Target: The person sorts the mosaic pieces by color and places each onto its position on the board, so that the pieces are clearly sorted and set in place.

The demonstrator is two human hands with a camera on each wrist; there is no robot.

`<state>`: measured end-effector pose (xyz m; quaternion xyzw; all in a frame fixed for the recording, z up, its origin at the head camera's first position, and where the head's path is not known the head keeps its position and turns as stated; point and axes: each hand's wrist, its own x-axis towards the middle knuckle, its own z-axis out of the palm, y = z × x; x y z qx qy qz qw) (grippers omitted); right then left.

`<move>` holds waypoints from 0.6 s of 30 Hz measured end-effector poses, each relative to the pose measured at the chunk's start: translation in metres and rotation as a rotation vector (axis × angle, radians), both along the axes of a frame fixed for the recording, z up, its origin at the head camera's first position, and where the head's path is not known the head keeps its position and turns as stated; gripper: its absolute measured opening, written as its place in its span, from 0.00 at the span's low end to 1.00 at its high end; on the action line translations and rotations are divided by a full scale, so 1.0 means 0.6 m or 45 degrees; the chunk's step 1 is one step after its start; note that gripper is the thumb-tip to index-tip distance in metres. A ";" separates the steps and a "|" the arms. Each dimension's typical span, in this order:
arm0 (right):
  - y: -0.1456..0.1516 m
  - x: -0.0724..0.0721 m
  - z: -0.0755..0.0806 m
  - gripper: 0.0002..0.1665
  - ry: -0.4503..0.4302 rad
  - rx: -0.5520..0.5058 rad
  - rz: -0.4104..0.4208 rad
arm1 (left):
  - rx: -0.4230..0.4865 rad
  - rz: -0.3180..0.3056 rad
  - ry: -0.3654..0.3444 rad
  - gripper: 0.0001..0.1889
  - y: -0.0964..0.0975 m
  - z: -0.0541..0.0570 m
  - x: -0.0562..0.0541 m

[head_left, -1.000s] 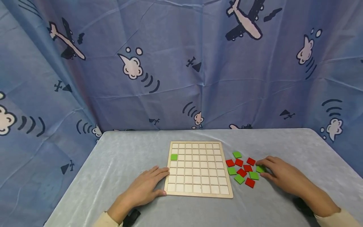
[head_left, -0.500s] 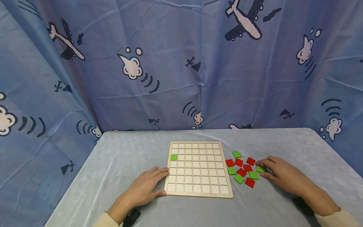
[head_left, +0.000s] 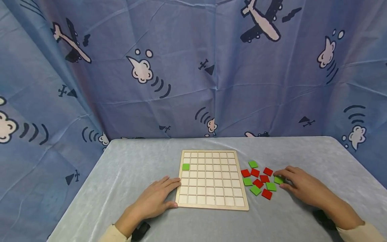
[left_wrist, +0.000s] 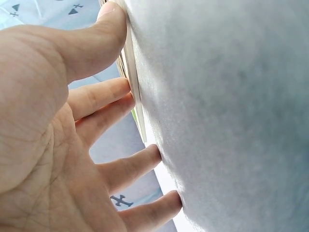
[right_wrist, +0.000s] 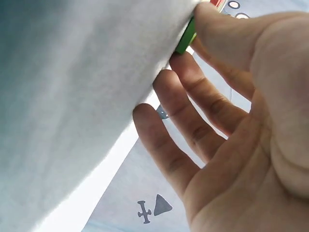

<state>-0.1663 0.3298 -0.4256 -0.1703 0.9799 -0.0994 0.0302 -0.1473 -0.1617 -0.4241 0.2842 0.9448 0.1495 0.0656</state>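
A square wooden grid board [head_left: 212,208] lies on the table in the head view, one green tile [head_left: 185,166] sitting in a cell of its leftmost column. My left hand [head_left: 155,198] rests against the board's left edge, thumb near the lower corner; in the left wrist view its fingers stretch out and touch the edge and the cloth. At the right end of a group of loose tiles, my right hand [head_left: 302,186] pinches a green tile [head_left: 278,180] lying at table level. The right wrist view shows this green tile [right_wrist: 186,36] between thumb and fingers.
Several loose red tiles [head_left: 267,194] and green tiles [head_left: 255,190] lie between the board and my right hand. A pale cloth covers the table [head_left: 136,154]. Behind it hangs a blue curtain [head_left: 181,67] printed with planes and clouds.
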 end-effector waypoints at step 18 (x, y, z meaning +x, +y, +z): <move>-0.002 0.003 0.001 0.20 -0.026 -0.021 -0.033 | 0.002 0.003 -0.021 0.36 0.001 -0.001 0.000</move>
